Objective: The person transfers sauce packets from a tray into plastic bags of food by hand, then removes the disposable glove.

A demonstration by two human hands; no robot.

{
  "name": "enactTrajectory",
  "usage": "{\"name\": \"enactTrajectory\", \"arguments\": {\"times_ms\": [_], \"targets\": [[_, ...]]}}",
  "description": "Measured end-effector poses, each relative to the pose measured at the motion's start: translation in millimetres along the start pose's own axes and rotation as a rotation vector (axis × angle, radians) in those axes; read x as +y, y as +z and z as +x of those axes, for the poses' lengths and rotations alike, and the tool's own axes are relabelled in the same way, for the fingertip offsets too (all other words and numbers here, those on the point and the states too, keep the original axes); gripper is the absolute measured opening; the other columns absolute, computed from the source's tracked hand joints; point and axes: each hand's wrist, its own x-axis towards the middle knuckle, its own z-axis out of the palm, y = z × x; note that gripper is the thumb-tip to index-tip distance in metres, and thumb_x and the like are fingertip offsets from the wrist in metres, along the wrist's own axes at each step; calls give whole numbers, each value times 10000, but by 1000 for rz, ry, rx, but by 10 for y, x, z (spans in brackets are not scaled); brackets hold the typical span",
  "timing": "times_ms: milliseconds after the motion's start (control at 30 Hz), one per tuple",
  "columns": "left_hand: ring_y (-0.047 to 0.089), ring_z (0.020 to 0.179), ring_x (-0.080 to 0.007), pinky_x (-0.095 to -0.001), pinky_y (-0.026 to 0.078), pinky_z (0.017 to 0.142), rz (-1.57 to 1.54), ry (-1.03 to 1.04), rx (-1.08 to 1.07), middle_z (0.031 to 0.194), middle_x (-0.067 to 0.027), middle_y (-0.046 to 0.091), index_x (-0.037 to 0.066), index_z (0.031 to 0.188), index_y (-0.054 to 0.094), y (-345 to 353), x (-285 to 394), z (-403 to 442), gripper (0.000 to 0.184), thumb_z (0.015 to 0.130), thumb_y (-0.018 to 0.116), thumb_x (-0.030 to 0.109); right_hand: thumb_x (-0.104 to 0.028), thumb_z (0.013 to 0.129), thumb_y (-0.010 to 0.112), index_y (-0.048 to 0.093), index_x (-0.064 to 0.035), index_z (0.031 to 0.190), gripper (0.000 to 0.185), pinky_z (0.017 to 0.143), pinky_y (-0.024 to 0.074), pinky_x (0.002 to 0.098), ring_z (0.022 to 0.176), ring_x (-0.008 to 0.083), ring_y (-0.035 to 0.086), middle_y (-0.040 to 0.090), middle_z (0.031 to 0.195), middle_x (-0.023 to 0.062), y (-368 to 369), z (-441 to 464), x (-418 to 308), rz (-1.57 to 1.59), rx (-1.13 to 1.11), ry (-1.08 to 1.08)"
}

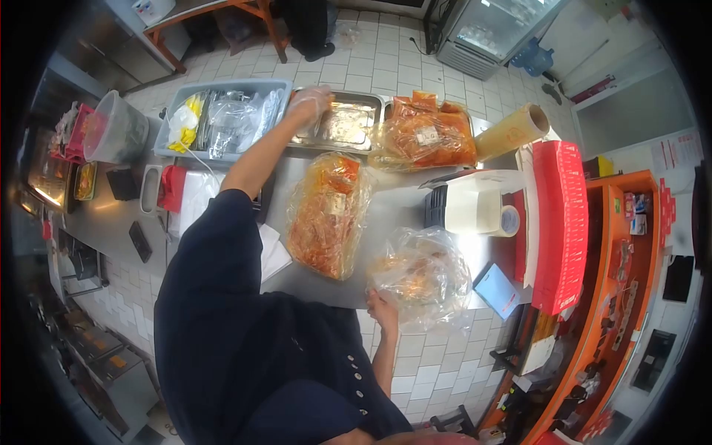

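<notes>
- Grey metal worktop (111, 226) above a pale tiled floor (371, 63), with kitchen goods set along it.
- At the near edge, right of centre, crumpled clear plastic bag of orange-brown food (420, 278), with loose plastic past the edge.
- At that bag's left side, bare right hand (384, 313), fingers nearly together on a pinch of the plastic.
- Just left of it, flat on the worktop, clear plastic bag of orange-red food with a pale label (328, 219).
- Farther back, at the left end of a shallow rectangular steel tray (348, 122), left hand (310, 107) under thin clear plastic; cannot tell how far open the fingers are or whether anything is between them.
- Right of that tray, piled bags of orange-red food (426, 141), then thick roll of clear film (519, 130).
- Left of the tray, grey-blue plastic tub (231, 84) of clear packaging.
- Near the right end, light-blue flat pad (497, 289) and tall red stack (560, 222).
- Beyond the far side, dark-clothed legs of another person (304, 30).
</notes>
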Motion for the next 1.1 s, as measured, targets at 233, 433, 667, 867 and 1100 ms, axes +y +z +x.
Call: {"name": "enactTrajectory", "arguments": {"times_ms": [233, 433, 667, 867, 1100], "targets": [[712, 1045, -363, -458, 528, 959, 119, 203, 187, 1009, -161, 748, 82, 1060, 767, -27, -293, -206, 255, 961, 631, 273, -467, 985, 740, 731, -16, 1274, 536, 567, 473, 226, 635, 89, 600, 701, 870, 25, 9, -106, -222, -82, 8, 111], [704, 1127, -315, -491, 515, 983, 541, 199, -314, 1195, -117, 751, 107, 1112, 780, 47, -360, -144, 315, 896, 632, 281, -400, 1024, 704, 726, 0, 1239, 455, 631, 535, 245, 699, 111, 648, 738, 930, 65, -2, -248, -351, -300, -103, -175], [594, 1344, -281, -403, 483, 1133, -213, 105, -703, 1548, -65, 569, 164, 1475, 600, -929, 862, -997, 514, 980, 626, 301, -255, 1036, 668, 692, 35, 1237, 354, 736, 582, 334, 852, 225, 723, 756, 1079, 150, 521, -49, -882, -207, 190, -539], [713, 1092, -355, -448, 572, 917, 77, 602, -429, 1172, -185, 729, 72, 1269, 619, -151, 878, -1375, 350, 930, 665, 146, -164, 1013, 667, 691, 0, 1202, 252, 824, 579, 368, 1050, 265, 679, 692, 1141, 160, 739, -228, -716, -427, 570, -766], [737, 1051, -327, -438, 589, 878, -81, 644, -154, 1097, -184, 751, 40, 1171, 671, 169, 716, -1551, 264, 926, 675, 139, -127, 1016, 661, 702, -11, 1191, 213, 834, 577, 363, 1039, 245, 692, 698, 1135, 142, 664, -828, -596, -210, 508, -710]]}}
